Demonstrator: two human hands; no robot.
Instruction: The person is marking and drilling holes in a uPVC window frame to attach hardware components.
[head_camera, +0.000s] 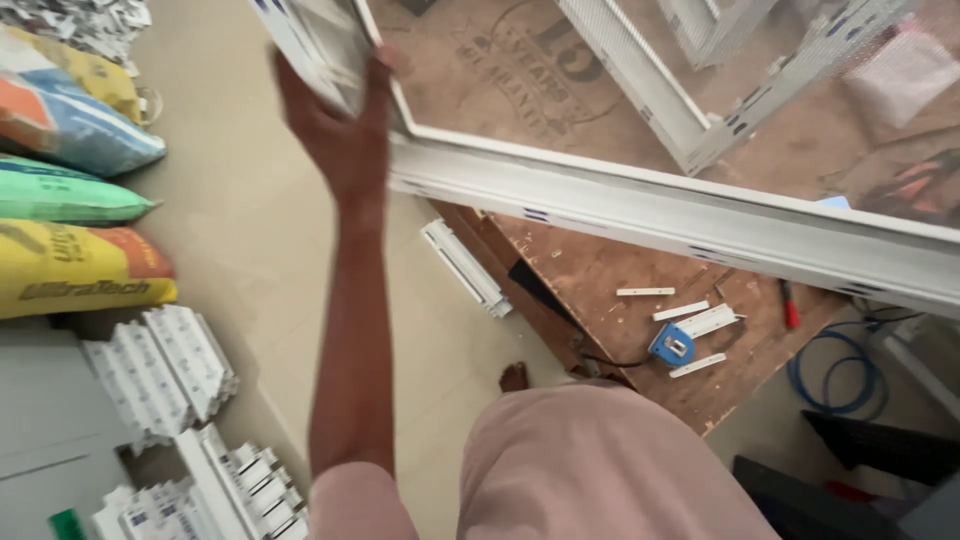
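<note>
My left hand (345, 130) is raised and grips the left upright of a large white window frame (640, 205) with a mesh or clear panel, near its lower corner. The frame is lifted and tilted above a worn wooden worktable (600, 275). My right hand is out of view. On the table lie a blue tape measure (672, 345), several short white profile offcuts (685, 312) and a red marker (790, 305). Through the panel I see more white frame pieces (640, 70) on the table.
Stacked coloured sacks (70, 190) line the left wall. Bundles of white profile sections (165, 370) lie on the floor at lower left. A white profile length (465, 267) leans by the table edge. A blue coiled cable (835, 375) lies at right.
</note>
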